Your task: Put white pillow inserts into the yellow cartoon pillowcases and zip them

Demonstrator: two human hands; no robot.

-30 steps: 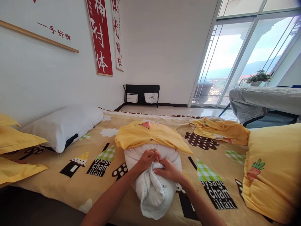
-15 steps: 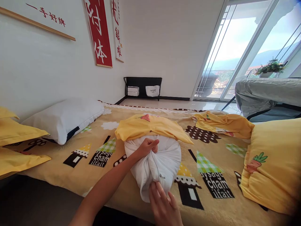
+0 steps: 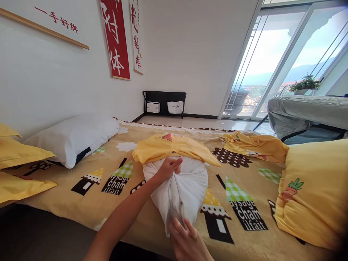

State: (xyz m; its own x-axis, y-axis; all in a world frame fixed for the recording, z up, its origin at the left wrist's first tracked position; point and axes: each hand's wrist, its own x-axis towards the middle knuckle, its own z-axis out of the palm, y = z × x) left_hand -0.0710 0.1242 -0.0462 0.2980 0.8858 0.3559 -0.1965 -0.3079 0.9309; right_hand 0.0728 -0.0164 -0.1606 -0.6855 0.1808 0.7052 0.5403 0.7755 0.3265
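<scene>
A white pillow lies on the bed in front of me, its far part covered by a yellow pillowcase. My left hand is closed on the pillow's white cloth near the edge of the pillowcase. Folds run from that fist toward me. At the pillow's near end, my right hand pinches the cloth, fingertips just below a small zipper pull. Part of what lies under the fingers is hidden.
Another white pillow rests at left, near yellow pillows. On the right are a yellow pillow with a carrot print and a crumpled yellow pillowcase. A patterned blanket covers the bed.
My right hand has drawn slightly toward me and left, stretching the pillow's near end into a narrower point. My left hand keeps its hold. The whole view has shifted a little.
</scene>
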